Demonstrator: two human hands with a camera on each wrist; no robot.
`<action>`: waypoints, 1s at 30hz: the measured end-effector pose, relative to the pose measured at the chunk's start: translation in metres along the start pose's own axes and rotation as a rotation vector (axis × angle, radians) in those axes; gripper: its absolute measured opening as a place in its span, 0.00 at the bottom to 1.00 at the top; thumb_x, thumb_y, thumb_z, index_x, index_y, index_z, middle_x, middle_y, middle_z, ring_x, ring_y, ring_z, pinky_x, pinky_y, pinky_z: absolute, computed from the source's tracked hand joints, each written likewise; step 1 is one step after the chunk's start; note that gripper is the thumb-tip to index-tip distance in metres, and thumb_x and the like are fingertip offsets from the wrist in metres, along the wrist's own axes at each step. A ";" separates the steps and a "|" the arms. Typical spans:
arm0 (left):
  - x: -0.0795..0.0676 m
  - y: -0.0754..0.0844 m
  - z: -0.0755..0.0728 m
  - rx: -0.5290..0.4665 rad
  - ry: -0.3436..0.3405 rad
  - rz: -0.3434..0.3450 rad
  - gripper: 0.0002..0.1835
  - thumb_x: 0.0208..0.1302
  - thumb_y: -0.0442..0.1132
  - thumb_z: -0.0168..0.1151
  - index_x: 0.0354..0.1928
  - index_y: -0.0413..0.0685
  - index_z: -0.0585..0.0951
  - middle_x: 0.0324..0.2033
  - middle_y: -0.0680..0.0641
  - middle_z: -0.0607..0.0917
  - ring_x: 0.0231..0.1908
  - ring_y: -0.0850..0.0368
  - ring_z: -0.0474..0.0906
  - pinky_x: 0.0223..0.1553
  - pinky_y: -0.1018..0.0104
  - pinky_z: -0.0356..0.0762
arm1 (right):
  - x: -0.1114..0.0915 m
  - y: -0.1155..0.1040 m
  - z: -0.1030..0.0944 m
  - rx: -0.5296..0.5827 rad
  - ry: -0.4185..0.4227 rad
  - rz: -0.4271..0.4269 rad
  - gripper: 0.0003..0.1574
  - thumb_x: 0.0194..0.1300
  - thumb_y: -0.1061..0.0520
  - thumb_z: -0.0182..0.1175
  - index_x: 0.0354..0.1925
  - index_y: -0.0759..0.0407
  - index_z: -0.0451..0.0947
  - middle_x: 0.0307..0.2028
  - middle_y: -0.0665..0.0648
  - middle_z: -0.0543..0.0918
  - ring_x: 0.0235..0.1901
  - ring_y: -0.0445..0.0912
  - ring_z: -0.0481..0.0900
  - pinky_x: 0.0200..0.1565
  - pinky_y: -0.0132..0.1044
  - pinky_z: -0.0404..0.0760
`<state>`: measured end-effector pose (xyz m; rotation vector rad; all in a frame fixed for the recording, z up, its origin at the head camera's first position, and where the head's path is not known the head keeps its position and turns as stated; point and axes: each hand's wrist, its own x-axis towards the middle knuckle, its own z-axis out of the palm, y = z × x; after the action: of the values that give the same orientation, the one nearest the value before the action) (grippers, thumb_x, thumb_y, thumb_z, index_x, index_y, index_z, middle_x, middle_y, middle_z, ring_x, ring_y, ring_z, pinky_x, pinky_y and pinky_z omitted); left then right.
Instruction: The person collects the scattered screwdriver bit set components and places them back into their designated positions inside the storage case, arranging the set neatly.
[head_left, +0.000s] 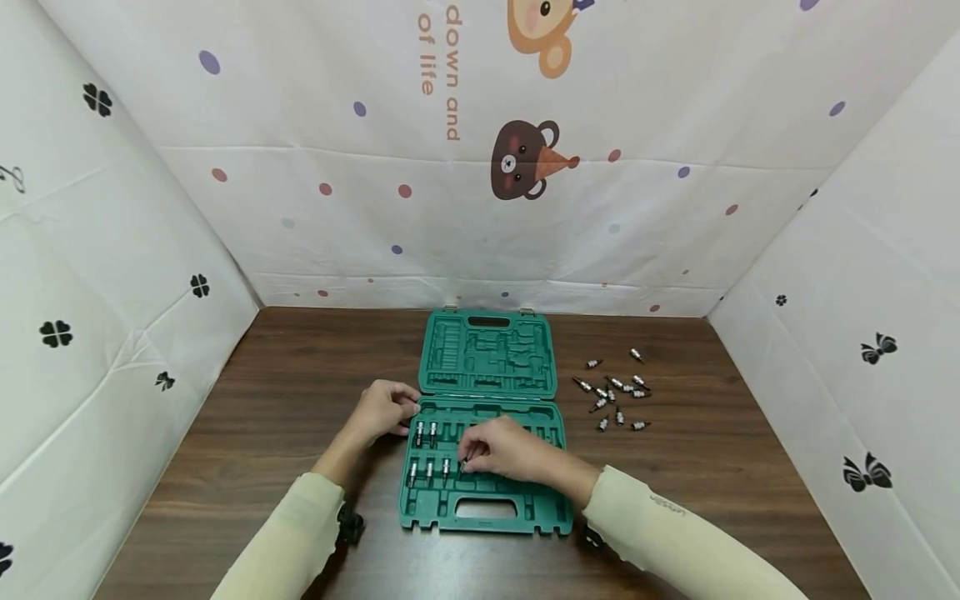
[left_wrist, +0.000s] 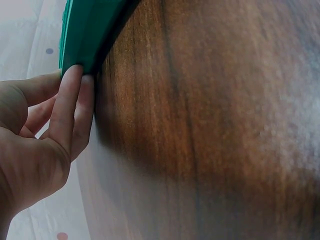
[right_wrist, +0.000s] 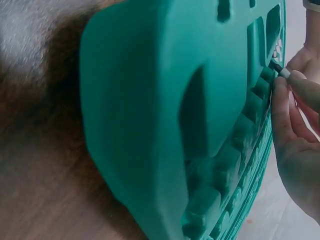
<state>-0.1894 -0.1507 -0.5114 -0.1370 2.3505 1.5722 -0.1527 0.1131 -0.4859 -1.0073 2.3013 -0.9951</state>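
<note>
A green plastic case lies unfolded on the table, its moulded lid tipped back behind the tray. My left hand grips the tray's left edge near the hinge; in the left wrist view, the thumb lies against the outer wall. Over the tray, my right hand pinches a small bit socket between thumb and fingertips, its dark tip toward a slot. Several silver bit sockets stand in slots at the tray's left. The held socket is mostly covered by my fingers in the head view.
Loose bit sockets are scattered on the wooden table to the right of the case. White printed cloth walls the table at the back and both sides. A handle opening is at the tray's front.
</note>
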 end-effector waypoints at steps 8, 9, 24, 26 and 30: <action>0.000 0.000 0.000 0.001 0.000 -0.004 0.10 0.70 0.29 0.65 0.50 0.39 0.87 0.37 0.41 0.86 0.30 0.55 0.85 0.28 0.60 0.90 | 0.003 -0.002 0.004 -0.094 -0.012 -0.040 0.03 0.67 0.59 0.71 0.39 0.52 0.85 0.37 0.47 0.86 0.33 0.28 0.79 0.37 0.22 0.82; 0.001 0.000 0.000 0.000 0.001 -0.004 0.10 0.70 0.29 0.65 0.50 0.39 0.87 0.37 0.41 0.86 0.30 0.55 0.85 0.28 0.60 0.90 | 0.003 -0.002 0.005 -0.113 -0.006 -0.046 0.03 0.67 0.59 0.71 0.39 0.52 0.85 0.37 0.48 0.86 0.33 0.28 0.78 0.37 0.22 0.82; 0.001 0.001 0.001 0.015 0.006 -0.005 0.10 0.70 0.29 0.65 0.50 0.40 0.87 0.37 0.41 0.86 0.31 0.55 0.85 0.28 0.60 0.89 | 0.011 -0.010 0.010 -0.273 0.063 0.109 0.11 0.64 0.53 0.75 0.43 0.50 0.85 0.41 0.48 0.82 0.39 0.36 0.78 0.40 0.27 0.82; 0.001 0.001 0.001 0.016 0.008 -0.006 0.10 0.70 0.29 0.65 0.50 0.40 0.87 0.37 0.41 0.86 0.31 0.55 0.85 0.28 0.60 0.89 | 0.012 -0.012 0.010 -0.287 0.068 0.128 0.13 0.63 0.53 0.75 0.45 0.50 0.85 0.41 0.47 0.83 0.40 0.36 0.79 0.41 0.28 0.82; 0.000 0.002 0.002 0.018 0.008 -0.008 0.10 0.70 0.29 0.65 0.50 0.39 0.87 0.37 0.41 0.86 0.31 0.55 0.85 0.28 0.60 0.89 | 0.014 -0.016 0.009 -0.306 0.060 0.153 0.13 0.61 0.53 0.76 0.44 0.51 0.86 0.40 0.47 0.85 0.38 0.34 0.79 0.39 0.27 0.82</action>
<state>-0.1892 -0.1481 -0.5100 -0.1483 2.3671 1.5491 -0.1486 0.0907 -0.4814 -0.9069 2.5902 -0.6324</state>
